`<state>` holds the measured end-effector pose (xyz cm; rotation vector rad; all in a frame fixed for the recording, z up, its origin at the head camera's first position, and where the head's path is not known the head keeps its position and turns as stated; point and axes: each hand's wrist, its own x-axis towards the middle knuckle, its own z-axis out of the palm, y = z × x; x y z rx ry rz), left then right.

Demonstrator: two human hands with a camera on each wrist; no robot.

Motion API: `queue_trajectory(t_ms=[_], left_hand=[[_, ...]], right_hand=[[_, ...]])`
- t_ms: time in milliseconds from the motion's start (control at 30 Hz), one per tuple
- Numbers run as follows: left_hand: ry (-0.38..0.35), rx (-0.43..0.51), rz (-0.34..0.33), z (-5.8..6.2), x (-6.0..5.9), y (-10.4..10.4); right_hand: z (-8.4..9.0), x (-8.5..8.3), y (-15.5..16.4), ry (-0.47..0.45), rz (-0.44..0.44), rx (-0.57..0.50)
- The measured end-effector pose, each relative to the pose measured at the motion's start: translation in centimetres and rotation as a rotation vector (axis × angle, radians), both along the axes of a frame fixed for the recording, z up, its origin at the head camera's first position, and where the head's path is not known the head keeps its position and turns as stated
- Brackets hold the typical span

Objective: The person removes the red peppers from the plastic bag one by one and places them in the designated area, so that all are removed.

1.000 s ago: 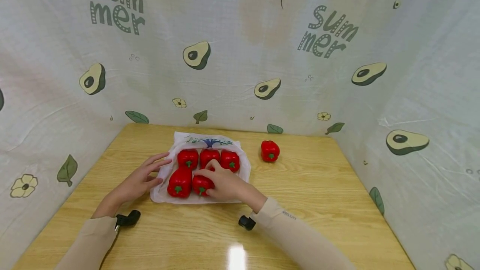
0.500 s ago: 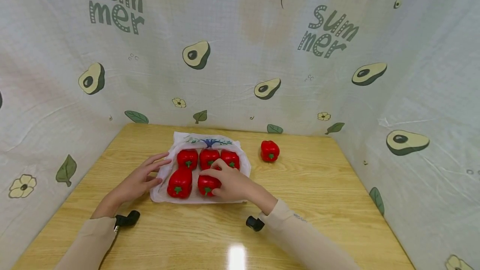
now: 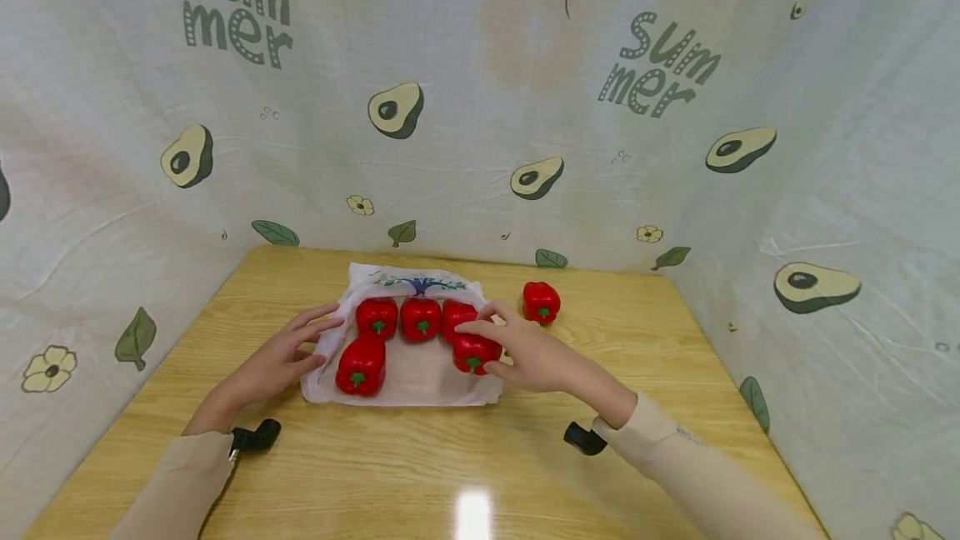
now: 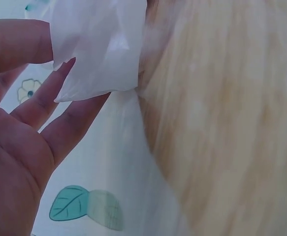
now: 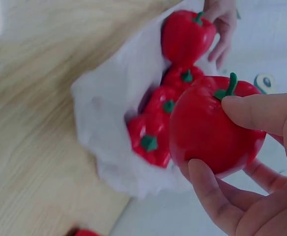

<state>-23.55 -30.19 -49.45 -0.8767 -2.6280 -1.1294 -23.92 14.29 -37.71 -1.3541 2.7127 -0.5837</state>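
My right hand (image 3: 538,357) grips a red bell pepper (image 5: 217,125) with a green stem, thumb on one side and fingers on the other. It holds the pepper over the right edge of a white cloth-like bag (image 3: 420,377). Inside the bag sit a front-left pepper (image 3: 361,365) and a back row made of a left pepper (image 3: 377,317), a middle pepper (image 3: 420,318) and a partly hidden right pepper (image 3: 454,314). My left hand (image 3: 281,361) touches the bag's left edge with spread fingers; in the left wrist view the white edge (image 4: 101,54) lies against them.
Another red bell pepper (image 3: 541,302) stands on the wooden table (image 3: 637,357), right of the bag. A printed cloth (image 3: 465,107) hangs behind the table and along both sides. Blue-green print (image 3: 420,282) marks the bag's rear flap.
My right hand has carried the pepper from the bag's front middle rightward to its right edge, baring the white surface there. The left hand stays where it was.
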Motion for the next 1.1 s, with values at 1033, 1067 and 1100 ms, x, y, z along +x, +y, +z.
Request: queue_trajectory(t_ms=[1033, 1067, 1100], left_hand=[[-0.006, -0.013, 0.008, 0.0, -0.1, 0.1], [-0.007, -0.012, 0.006, -0.1, -0.1, 0.1], [-0.003, -0.013, 0.004, -0.1, -0.1, 0.1]], right_hand=[[-1.5, -5.5, 18.3, 0.080, -0.325, -0.023], [-1.7, -5.8, 18.5, 0.075, -0.324, -0.026], [-1.8, -6.1, 18.8, 0.074, -0.324, -0.025]])
